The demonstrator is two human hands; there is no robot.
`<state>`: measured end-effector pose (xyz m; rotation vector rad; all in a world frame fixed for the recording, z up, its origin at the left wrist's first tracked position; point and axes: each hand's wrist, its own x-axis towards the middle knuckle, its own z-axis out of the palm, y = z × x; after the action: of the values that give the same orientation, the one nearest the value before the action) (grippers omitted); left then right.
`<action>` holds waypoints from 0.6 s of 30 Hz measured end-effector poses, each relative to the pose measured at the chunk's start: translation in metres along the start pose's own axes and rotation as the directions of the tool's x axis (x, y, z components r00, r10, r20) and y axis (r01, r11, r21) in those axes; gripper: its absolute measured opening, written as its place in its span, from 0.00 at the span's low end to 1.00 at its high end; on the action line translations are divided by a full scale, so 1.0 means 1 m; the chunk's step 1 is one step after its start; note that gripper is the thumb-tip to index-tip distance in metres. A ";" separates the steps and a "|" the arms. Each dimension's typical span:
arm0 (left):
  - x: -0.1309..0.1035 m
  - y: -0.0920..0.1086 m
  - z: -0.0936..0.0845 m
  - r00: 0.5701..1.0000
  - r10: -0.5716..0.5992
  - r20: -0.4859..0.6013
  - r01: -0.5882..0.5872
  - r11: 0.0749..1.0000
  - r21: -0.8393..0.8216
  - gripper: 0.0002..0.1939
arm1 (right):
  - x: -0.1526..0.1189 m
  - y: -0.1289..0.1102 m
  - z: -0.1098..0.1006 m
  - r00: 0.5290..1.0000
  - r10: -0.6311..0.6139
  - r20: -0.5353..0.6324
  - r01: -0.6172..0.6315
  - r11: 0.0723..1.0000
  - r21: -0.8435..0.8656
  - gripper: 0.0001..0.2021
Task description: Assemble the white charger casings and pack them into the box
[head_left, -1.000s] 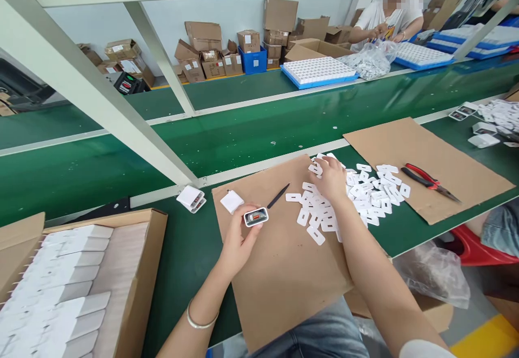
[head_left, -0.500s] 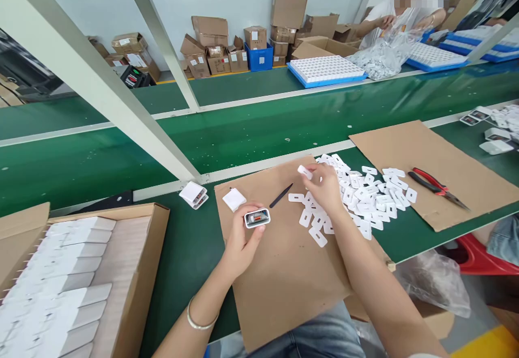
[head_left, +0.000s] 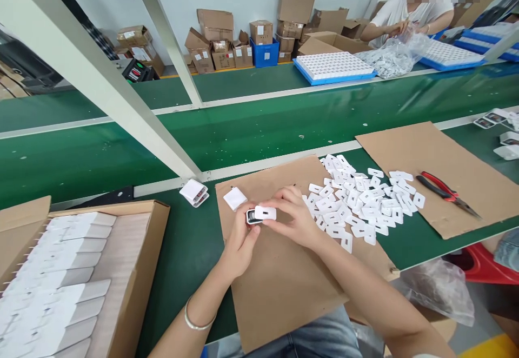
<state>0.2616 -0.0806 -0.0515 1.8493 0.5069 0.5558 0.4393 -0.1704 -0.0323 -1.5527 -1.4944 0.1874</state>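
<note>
Head: L hand (head_left: 237, 247): case (head_left: 251, 218); R hand (head_left: 298, 218): plate (head_left: 270, 213) (wht).

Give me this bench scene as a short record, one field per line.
left hand: holds white housing, open end up
right hand: holds white slotted plate, partly over the housing's opening
right of hands: pile of slotted plates
on far-right cardboard: red-and-black pliers
left: open carton of white housings
across: person in white top
</note>
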 end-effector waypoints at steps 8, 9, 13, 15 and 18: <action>0.001 -0.004 0.000 1.000 0.009 0.011 -0.009 1.000 0.007 0.18 | -0.001 0.000 0.008 0.991 -0.133 0.006 0.132 0.974 -0.186 0.10; 0.001 -0.003 0.000 1.000 0.003 0.000 -0.003 1.000 0.014 0.18 | -0.001 -0.001 0.008 0.992 -0.126 0.012 0.126 0.975 -0.183 0.11; 0.001 0.000 0.001 0.999 -0.028 -0.044 0.027 1.000 -0.013 0.15 | 0.000 -0.004 0.006 0.997 -0.066 0.043 0.070 0.992 -0.103 0.13; 0.001 0.001 0.003 0.998 -0.023 -0.061 0.020 0.999 -0.050 0.14 | -0.002 -0.005 0.006 0.999 0.030 0.035 -0.030 1.000 -0.005 0.16; 0.001 0.003 0.004 0.996 0.033 -0.085 -0.040 0.996 -0.084 0.14 | -0.005 -0.002 0.009 0.973 0.230 0.013 -0.230 0.966 0.118 0.16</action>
<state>0.2645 -0.0840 -0.0495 1.7620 0.4980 0.6721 0.4314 -0.1703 -0.0381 -1.6267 -1.2758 0.4029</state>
